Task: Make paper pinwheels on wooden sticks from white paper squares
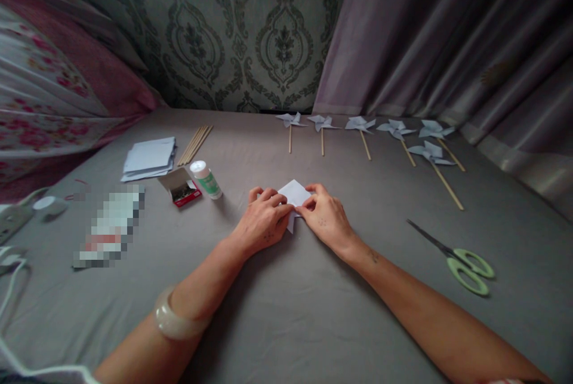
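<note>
White paper (294, 191) lies between the left hand (267, 217) and the right hand (326, 217), far corner projecting just beyond them. Both hands grip it, fingers bent. White-capped bottle (207, 181) stands left of the left hand; scissors (449, 251) lie right of the right.

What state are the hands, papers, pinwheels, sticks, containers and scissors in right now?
Left hand: holding the paper's left side.
Right hand: holding its right side.
White paper: held, partly hidden by fingers.
Six pinwheels: assembled on sticks, lying down.
Loose sticks: bunched, lying.
Paper sheets: stacked, unevenly.
Red box: open.
White-and-green bottle: upright, capped.
Scissors: closed, unheld.
</note>
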{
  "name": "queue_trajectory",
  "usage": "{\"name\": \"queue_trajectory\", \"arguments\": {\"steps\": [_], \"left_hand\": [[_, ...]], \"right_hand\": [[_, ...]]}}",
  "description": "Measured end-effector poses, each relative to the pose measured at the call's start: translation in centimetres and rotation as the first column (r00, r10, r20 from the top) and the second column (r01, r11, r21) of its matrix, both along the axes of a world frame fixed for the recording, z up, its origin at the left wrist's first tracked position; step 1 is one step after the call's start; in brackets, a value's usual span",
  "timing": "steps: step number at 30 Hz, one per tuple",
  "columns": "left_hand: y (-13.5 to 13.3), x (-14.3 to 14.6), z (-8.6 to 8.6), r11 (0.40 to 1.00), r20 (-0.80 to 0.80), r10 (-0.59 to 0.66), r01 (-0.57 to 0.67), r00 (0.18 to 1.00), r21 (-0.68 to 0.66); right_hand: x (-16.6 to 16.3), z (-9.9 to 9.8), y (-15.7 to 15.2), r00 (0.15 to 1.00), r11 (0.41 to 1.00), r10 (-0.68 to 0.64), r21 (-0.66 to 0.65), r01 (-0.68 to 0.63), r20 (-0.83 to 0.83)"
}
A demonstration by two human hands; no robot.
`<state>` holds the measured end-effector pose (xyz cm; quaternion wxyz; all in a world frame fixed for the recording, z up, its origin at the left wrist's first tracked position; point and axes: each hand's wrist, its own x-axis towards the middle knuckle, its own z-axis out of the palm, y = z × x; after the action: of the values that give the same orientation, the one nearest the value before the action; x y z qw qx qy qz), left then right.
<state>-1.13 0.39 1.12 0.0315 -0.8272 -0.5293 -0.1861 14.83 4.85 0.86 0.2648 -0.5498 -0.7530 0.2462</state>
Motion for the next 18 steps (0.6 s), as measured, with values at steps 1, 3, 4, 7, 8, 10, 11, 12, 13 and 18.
{"name": "queue_trajectory", "arguments": {"steps": [1,3,4,7,8,10,11,12,13,18], "left_hand": [[0.00,-0.01,-0.02,1.000,0.003,-0.003,0.003,1.000,0.001],[0.00,0.01,-0.02,1.000,0.006,-0.004,0.004,1.000,-0.002],[0.00,0.02,-0.01,1.000,0.006,-0.002,0.002,1.000,-0.006],[-0.01,0.07,0.07,1.000,0.012,0.001,-0.001,1.000,-0.013],[-0.01,0.07,0.10,1.000,0.016,-0.001,0.001,1.000,-0.012],[0.00,0.06,0.12,1.000,0.020,-0.005,0.005,1.000,-0.010],[0.01,0.05,0.12,1.000,0.020,-0.007,0.007,1.000,-0.010],[0.02,0.04,0.10,1.000,0.020,-0.007,0.007,1.000,-0.010],[0.02,0.02,0.08,1.000,0.019,-0.006,0.006,1.000,-0.011],[0.03,0.05,-0.04,1.000,0.012,0.001,-0.001,1.000,-0.011]], "right_hand": [[0.00,-0.07,0.05,1.000,1.000,0.002,0.003,-0.002,0.000],[0.01,-0.21,0.18,1.000,1.000,0.005,0.007,-0.005,0.007],[0.02,-0.29,0.24,1.000,1.000,0.006,0.007,-0.006,0.012],[0.07,-0.47,0.36,1.000,1.000,0.009,0.013,-0.009,0.018],[0.07,-0.51,0.38,1.000,1.000,0.011,0.016,-0.011,0.017],[0.07,-0.52,0.38,1.000,1.000,0.014,0.017,-0.014,0.012],[0.07,-0.50,0.37,1.000,1.000,0.013,0.014,-0.013,0.012],[0.06,-0.47,0.37,1.000,1.000,0.013,0.009,-0.013,0.013],[0.06,-0.43,0.37,1.000,1.000,0.013,0.002,-0.013,0.016],[0.07,-0.28,0.45,0.999,0.999,0.027,-0.031,-0.026,0.033]]}}
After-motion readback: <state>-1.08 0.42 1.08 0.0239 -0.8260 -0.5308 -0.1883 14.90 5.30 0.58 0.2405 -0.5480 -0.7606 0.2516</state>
